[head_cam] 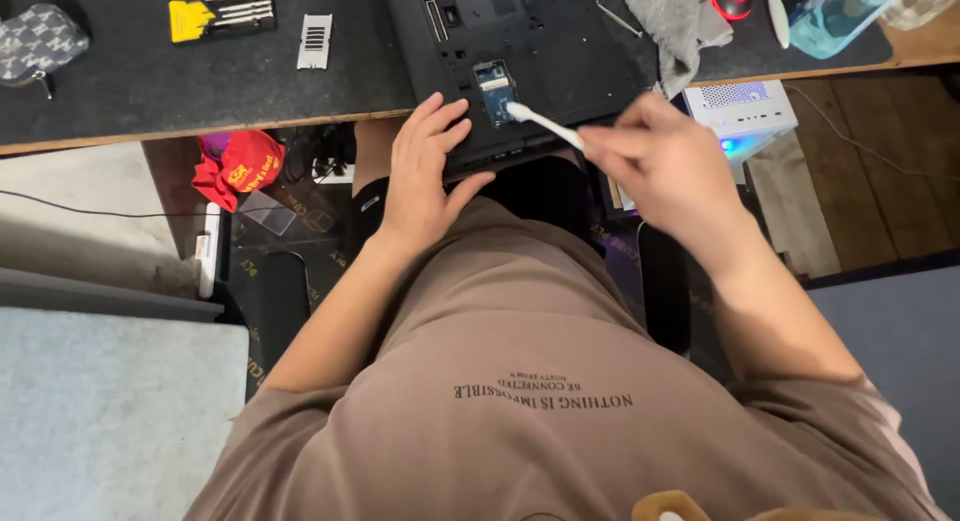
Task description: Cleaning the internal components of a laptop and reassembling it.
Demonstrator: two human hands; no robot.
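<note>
Brown shirt [540,381] is seen nearest. At the desk's near edge, a white brush [545,126] is pinched in the right hand [665,166], its tip on the black laptop's [530,51] open blue part. The laptop's near edge is pressed by the flat, open left hand [425,176].

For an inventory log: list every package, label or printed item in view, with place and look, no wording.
Barcode label: small white rectangle with black bars, on the dark mat left of the laptop.
Screwdriver kit: black case with a yellow part, top of mat.
Red cloth: crumpled, yellow print, under the desk edge.
Patterned pouch: grey, far left.
</note>
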